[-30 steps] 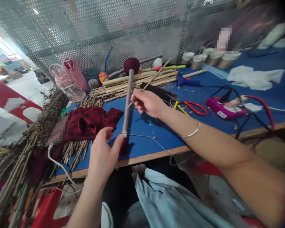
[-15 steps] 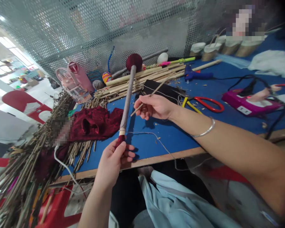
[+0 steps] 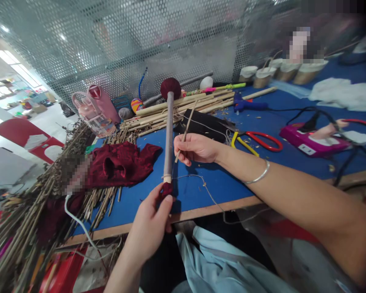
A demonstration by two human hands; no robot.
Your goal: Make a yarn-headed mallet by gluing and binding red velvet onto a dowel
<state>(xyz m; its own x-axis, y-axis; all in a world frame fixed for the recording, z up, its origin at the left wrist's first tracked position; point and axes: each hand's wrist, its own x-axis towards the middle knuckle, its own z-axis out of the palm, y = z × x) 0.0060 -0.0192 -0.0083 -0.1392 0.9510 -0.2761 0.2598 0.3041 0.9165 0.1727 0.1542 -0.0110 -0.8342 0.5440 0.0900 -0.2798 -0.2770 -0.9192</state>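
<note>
Crumpled maroon fabric (image 3: 134, 156) lies left of a long grey rod (image 3: 168, 138), tan wooden sticks (image 3: 213, 101) near the blue table's (image 3: 225, 183) back edge.

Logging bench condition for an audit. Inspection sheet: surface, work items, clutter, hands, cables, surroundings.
Surface: blue tabletop, small scraps scattered.
Work items: grey-wrapped rod, dark red ball by its far end; thin stick.
Clutter: dark red cloth, pale sticks, red-handled scissors.
Hands: left hand grips the rod's dark red near end; right hand pinches the stick.
Cables: black cables by purple power strip; white cable at left.
Surroundings: perforated metal panel behind.
</note>
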